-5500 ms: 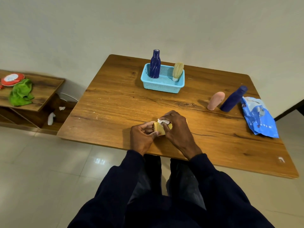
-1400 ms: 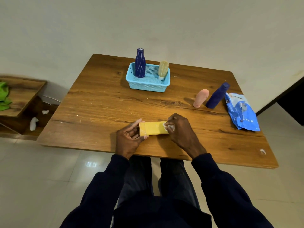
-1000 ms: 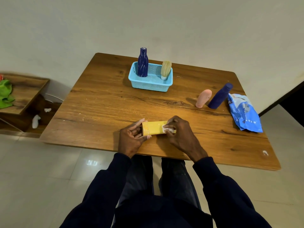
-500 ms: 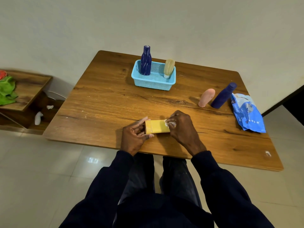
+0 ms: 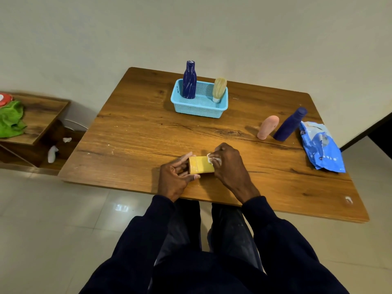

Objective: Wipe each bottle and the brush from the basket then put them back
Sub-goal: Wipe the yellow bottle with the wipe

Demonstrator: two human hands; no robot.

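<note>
The yellow bottle [image 5: 200, 164] lies on its side near the front edge of the wooden table [image 5: 137, 134]. It looks flat and boxy. At the far side sits a light blue basket [image 5: 199, 110]. A dark blue bottle [image 5: 189, 81] and a brush [image 5: 219, 88] stand in it. Off to the right stand a pink bottle [image 5: 267, 127] and a plain blue bottle [image 5: 290, 124], just beside a crinkly blue packet [image 5: 321, 147]. The left hand [image 5: 174, 179] grips the yellow bottle's left end, fingers curled round it. The right hand [image 5: 230, 164] covers the other end and pinches a small white wipe [image 5: 212, 159] against it.
</note>
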